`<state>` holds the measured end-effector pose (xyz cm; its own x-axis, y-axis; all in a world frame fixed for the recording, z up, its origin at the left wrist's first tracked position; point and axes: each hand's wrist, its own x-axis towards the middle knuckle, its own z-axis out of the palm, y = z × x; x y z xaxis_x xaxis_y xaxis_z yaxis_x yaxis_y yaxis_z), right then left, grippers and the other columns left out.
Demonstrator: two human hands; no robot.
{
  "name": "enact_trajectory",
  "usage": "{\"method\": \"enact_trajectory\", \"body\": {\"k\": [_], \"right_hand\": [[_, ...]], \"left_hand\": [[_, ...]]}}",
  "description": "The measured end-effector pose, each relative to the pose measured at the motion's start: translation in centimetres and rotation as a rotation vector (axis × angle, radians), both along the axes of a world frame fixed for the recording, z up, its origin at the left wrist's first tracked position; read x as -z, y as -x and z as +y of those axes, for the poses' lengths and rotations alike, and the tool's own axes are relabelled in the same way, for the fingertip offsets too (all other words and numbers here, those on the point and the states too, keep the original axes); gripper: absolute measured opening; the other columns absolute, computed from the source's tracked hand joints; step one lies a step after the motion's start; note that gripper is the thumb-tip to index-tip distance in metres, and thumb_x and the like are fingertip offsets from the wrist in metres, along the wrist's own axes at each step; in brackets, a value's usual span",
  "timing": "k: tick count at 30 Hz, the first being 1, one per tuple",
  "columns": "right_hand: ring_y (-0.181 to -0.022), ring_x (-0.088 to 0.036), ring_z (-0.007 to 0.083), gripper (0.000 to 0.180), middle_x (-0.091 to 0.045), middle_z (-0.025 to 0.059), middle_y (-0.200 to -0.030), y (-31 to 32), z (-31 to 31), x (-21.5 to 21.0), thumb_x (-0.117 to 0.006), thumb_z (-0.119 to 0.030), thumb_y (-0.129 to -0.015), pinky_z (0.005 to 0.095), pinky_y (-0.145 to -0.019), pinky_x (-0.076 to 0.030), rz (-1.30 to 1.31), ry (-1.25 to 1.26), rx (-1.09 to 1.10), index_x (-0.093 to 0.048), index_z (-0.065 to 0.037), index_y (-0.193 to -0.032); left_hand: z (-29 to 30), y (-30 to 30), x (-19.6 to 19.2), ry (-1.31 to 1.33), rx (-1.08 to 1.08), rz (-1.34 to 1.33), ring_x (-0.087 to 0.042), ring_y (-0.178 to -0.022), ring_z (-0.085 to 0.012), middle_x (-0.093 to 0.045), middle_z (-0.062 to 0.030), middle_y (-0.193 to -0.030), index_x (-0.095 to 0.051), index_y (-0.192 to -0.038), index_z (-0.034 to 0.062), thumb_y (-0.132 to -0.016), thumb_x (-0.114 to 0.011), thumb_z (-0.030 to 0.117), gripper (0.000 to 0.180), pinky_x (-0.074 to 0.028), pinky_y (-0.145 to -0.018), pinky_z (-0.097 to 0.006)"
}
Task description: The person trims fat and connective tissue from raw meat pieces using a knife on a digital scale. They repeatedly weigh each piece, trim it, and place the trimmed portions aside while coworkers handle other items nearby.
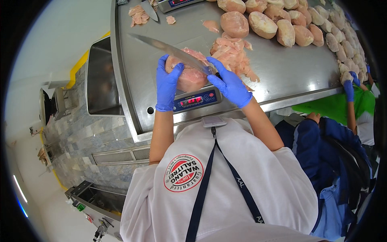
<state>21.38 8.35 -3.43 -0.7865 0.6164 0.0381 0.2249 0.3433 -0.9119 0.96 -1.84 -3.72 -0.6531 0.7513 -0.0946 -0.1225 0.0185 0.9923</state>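
A large, rounded piece of pink raw meat (189,79) is in front of me, over a digital scale (197,101) with a lit red display. My left hand (166,86), in a blue glove, grips the meat's left side, with the thumb across its top. My right hand (231,84), also gloved in blue, is closed round the dark handle of a long knife (161,47). The blade lies across the top of the meat and points to the far left. Just right of the meat is a heap of thin meat trimmings (234,57).
Rows of rounded meat pieces (262,25) cover the far right of the steel table (282,70). At the far left lie another knife (149,10), small trimmings (138,15) and a second scale (177,4). Co-workers' gloved hands (349,89) show at the right edge.
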Motion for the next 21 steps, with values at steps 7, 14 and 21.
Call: {"method": "enact_trajectory", "body": {"k": [7,14,21], "right_hand": [[-0.09,-0.067,0.0435,0.07,-0.069,0.025,-0.097,0.3,0.4,-1.2,-0.055,-0.053,-0.099,0.0483,-0.079,-0.051,-0.138,0.032,-0.044,-0.033,-0.011,-0.151],[-0.098,-0.067,0.0441,0.07,-0.069,0.0266,-0.108,-1.2,0.6,2.1,-0.056,-0.048,-0.1,0.0463,-0.085,-0.052,-0.016,0.028,-0.05,-0.031,-0.012,-0.155],[-0.081,-0.066,0.0419,0.078,-0.065,0.0229,-0.086,-0.2,0.7,2.7,-0.056,-0.049,-0.099,0.0461,-0.073,-0.05,0.066,-0.016,-0.012,-0.023,-0.012,-0.159]], "left_hand": [[0.1,1.4,0.4,-0.03,0.085,0.048,-0.062,-0.109,-0.0185,-0.064,-0.0094,-0.12,-0.056,-0.131,-0.0005,-0.085,-0.076,0.017,0.053,-0.049,-0.098,-0.033],[0.1,1.2,0.4,0.014,0.163,0.028,-0.061,-0.107,-0.017,-0.066,-0.0086,-0.118,-0.061,-0.128,-0.0005,-0.086,-0.073,0.012,0.046,-0.049,-0.097,-0.031],[1.3,1.2,1.4,-0.055,-0.078,0.149,-0.063,-0.101,-0.018,-0.067,-0.0086,-0.109,-0.063,-0.121,-0.0021,-0.083,-0.078,0.017,0.046,-0.049,-0.094,-0.032]]}}
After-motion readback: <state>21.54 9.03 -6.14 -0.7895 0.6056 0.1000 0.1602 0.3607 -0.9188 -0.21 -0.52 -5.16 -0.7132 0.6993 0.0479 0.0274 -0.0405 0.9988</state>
